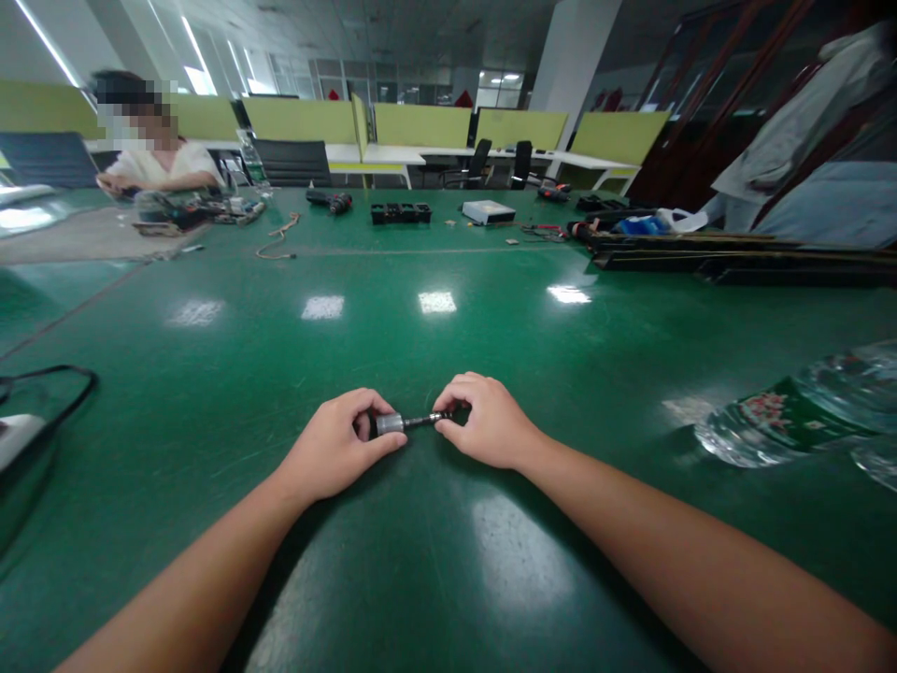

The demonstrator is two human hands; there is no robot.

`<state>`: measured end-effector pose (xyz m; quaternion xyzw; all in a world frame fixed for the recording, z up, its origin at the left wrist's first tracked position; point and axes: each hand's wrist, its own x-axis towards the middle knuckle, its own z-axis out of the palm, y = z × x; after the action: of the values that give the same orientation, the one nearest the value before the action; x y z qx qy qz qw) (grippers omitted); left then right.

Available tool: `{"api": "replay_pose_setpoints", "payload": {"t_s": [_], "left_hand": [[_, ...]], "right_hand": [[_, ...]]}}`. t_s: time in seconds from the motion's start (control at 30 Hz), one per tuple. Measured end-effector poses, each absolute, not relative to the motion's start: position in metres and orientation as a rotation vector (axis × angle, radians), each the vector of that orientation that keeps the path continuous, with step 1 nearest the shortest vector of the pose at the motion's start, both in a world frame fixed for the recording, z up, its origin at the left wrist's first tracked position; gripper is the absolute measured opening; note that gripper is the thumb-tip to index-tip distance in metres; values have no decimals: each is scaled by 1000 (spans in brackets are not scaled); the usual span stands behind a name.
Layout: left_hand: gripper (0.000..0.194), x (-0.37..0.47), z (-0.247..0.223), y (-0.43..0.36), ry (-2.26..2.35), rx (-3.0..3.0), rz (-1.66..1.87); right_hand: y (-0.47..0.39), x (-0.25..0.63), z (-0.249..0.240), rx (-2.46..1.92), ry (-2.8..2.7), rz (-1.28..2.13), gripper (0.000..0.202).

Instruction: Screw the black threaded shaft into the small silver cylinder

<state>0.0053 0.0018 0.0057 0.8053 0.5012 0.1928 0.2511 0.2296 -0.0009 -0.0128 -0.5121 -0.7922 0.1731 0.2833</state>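
In the head view, a short silver cylinder with a thin dark rod (390, 423) lies level just above or on the green table (392, 346); I cannot tell whether it touches the surface. My left hand (340, 444) pinches the cylinder end between thumb and fingers. At the rod's other end, my right hand (487, 421) grips the tip between thumb and forefinger. The fingers partly cover both ends, so the exact kind of part does not show.
Plastic water bottles (791, 411) lie at the right. A black cable (63, 374) and white block (18, 437) are at the left edge. Farther back are a power drill (329, 201), black tray (400, 213), white box (489, 213) and dark strips (701, 254). A person (164, 168) sits far left.
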Motion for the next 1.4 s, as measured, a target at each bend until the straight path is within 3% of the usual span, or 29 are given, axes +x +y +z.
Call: {"api": "replay_pose_setpoints", "payload": {"t_s": [0.43, 0.73, 1.4], "left_hand": [[26, 5, 5, 2, 1373, 2186, 528], [34, 3, -2, 3, 1302, 2225, 525], [32, 5, 1, 3, 1262, 2241, 516]], "right_hand": [[-2, 229, -14, -1317, -2053, 522, 10], [-7, 222, -19, -1081, -2042, 828, 39], [-6, 222, -15, -1091, -2270, 562, 17]]}}
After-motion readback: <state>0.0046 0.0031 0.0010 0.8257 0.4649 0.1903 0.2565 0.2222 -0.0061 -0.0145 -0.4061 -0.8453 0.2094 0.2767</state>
